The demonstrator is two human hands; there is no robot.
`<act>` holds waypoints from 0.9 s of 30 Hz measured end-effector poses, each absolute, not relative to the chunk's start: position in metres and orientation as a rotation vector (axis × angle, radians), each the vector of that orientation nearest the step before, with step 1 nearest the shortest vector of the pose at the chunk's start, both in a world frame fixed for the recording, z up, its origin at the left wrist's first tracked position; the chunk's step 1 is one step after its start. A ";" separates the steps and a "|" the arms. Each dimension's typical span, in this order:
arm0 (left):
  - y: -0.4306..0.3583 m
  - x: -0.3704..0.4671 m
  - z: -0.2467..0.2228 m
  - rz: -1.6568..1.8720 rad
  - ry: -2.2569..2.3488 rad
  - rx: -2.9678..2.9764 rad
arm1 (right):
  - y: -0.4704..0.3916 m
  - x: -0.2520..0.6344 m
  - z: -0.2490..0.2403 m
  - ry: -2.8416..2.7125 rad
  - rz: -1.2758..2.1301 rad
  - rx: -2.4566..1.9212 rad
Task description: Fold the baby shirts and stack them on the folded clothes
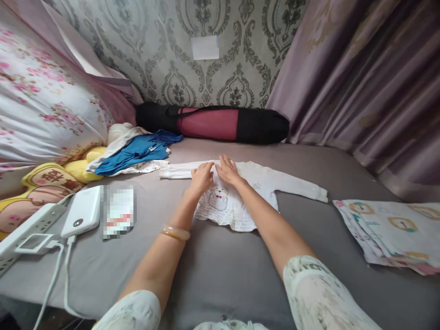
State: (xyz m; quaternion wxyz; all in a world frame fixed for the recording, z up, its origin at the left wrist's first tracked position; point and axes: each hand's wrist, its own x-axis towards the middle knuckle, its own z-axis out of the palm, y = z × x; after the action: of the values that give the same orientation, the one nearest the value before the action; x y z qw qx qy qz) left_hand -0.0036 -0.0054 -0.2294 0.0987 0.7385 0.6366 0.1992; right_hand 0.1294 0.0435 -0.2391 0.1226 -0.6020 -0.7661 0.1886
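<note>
A small white long-sleeved shirt (pixel 240 211) lies spread on the grey sheet, both sleeves stretched out sideways. A bear print with a red bow shows on its front, and a small green print sits to the right. My left hand (pixel 203 176) rests on the shirt near the base of the left-hand sleeve, its fingers extended. Just beside it, my right hand (pixel 227 171) lies flat with fingers spread on the upper middle of the shirt. Neither hand holds anything. My forearms cover part of the fabric.
At the left are a power strip (pixel 32 233), a white power bank (pixel 82 208) with cables, a blurred packet (pixel 118 213) and a blue garment (pixel 137 153). Folded printed cloths (pixel 395 229) lie at right. A black and red long bag (pixel 209 123) lies along the wall.
</note>
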 end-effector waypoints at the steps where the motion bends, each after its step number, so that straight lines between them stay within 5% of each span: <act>1: -0.008 -0.003 -0.231 0.588 1.856 2.208 | 0.040 0.145 -0.238 -2.219 0.476 -1.750; 6: -0.014 -0.003 -0.243 0.476 1.768 2.222 | 0.026 0.215 -0.246 -2.144 0.195 -1.966; 16: -0.015 -0.009 -0.262 0.685 1.754 2.185 | 0.033 0.230 -0.254 -2.193 0.170 -2.211; 23: -0.003 -0.020 -0.265 0.959 1.948 2.014 | 0.035 0.169 -0.239 -2.511 0.179 -1.715; 27: 0.002 -0.031 -0.264 0.954 2.098 1.949 | 0.046 0.151 -0.252 -2.490 0.325 -1.781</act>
State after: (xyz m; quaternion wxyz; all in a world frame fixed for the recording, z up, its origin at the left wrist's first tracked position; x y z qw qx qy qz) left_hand -0.0311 0.0019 -0.2644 0.0616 0.6444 0.6939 0.3154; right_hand 0.1513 0.0459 -0.2520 0.0316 -0.5781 -0.8085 0.1055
